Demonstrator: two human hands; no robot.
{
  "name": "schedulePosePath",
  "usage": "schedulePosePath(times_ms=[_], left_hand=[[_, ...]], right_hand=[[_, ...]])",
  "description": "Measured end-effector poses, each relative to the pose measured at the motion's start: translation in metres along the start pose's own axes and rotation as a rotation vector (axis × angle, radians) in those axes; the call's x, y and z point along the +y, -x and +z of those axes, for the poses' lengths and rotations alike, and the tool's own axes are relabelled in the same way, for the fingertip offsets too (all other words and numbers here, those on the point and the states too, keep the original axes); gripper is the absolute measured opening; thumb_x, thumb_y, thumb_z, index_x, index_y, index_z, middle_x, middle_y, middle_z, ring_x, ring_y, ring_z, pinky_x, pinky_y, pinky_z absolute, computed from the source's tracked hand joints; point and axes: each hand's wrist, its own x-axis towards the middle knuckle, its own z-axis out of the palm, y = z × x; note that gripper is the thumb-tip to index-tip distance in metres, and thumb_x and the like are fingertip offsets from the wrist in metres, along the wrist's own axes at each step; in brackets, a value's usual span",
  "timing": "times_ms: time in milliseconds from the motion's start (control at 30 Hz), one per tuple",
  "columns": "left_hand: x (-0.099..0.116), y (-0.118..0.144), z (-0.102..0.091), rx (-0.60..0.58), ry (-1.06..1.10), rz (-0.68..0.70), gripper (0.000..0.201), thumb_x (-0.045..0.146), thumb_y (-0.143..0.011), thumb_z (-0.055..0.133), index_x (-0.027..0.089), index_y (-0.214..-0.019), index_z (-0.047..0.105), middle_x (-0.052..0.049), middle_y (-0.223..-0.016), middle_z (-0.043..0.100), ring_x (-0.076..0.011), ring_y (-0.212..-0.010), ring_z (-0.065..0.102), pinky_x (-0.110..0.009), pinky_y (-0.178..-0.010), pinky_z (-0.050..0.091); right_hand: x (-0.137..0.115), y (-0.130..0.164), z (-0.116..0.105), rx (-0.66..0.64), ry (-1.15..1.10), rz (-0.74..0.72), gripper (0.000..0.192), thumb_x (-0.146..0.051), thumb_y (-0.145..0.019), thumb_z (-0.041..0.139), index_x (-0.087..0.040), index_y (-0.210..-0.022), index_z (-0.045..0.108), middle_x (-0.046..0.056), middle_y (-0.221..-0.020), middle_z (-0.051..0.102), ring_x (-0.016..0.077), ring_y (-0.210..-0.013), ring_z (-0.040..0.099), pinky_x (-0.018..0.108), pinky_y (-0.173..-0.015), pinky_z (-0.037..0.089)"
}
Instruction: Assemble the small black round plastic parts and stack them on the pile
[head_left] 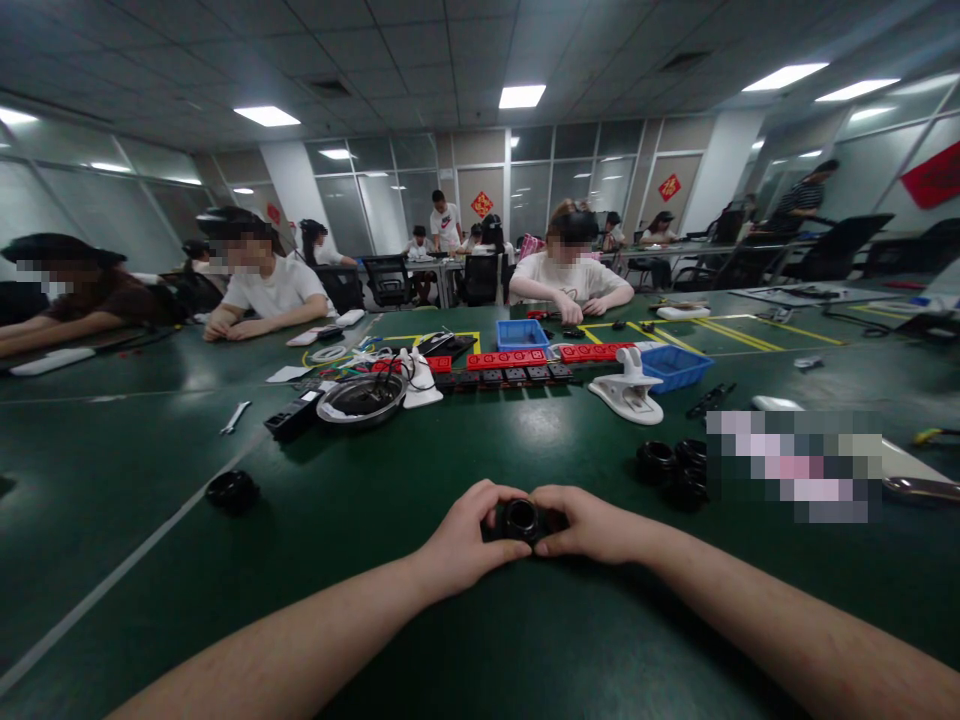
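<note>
Left hand [461, 545] and right hand [592, 525] clasp a small black ring-shaped part [520, 520] between fingertips, near centre on the green table [375, 500]. Likely light, rigid plastic; grip its outer rim

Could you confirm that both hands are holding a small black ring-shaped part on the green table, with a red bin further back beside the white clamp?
Not quite: the bin beside the white clamp is blue, not red, as the head view shows. The rest holds: the left hand and right hand both hold the small black ring-shaped part on the green table.
</note>
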Motion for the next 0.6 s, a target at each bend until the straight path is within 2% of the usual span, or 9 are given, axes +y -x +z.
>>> schedulePosePath(times_ms=[367, 467, 600], left_hand=[[0.009, 0.001, 0.001, 0.040, 0.005, -0.051, 0.035, 0.027, -0.058, 0.066, 0.021, -0.091, 0.054, 0.003, -0.074, 0.041, -0.0122, -0.065, 0.041, -0.022, -0.058, 0.034], [0.011, 0.001, 0.004, 0.082, -0.006, -0.097, 0.039, 0.031, -0.055, 0.068, 0.019, -0.089, 0.054, 0.002, -0.078, 0.045, -0.0121, -0.064, 0.042, -0.022, -0.055, 0.034], [0.010, 0.002, 0.009, 0.199, -0.049, -0.124, 0.035, 0.025, -0.057, 0.067, 0.018, -0.087, 0.051, 0.001, -0.081, 0.047, -0.0137, -0.068, 0.044, -0.023, -0.058, 0.035]], right_hand=[[0.004, -0.002, 0.003, 0.052, 0.013, 0.070, 0.030, -0.028, -0.056, 0.067, -0.015, -0.078, 0.051, -0.004, -0.067, 0.047, 0.0089, -0.059, 0.043, 0.018, -0.049, 0.030], [0.002, -0.004, 0.008, 0.121, 0.099, 0.113, 0.032, -0.031, -0.054, 0.068, -0.015, -0.075, 0.050, -0.003, -0.067, 0.049, 0.0099, -0.060, 0.044, 0.018, -0.048, 0.029], [-0.007, -0.008, 0.020, 0.248, 0.307, 0.229, 0.034, -0.041, -0.056, 0.064, -0.016, -0.074, 0.048, 0.000, -0.070, 0.052, 0.0125, -0.060, 0.046, 0.020, -0.048, 0.029]])
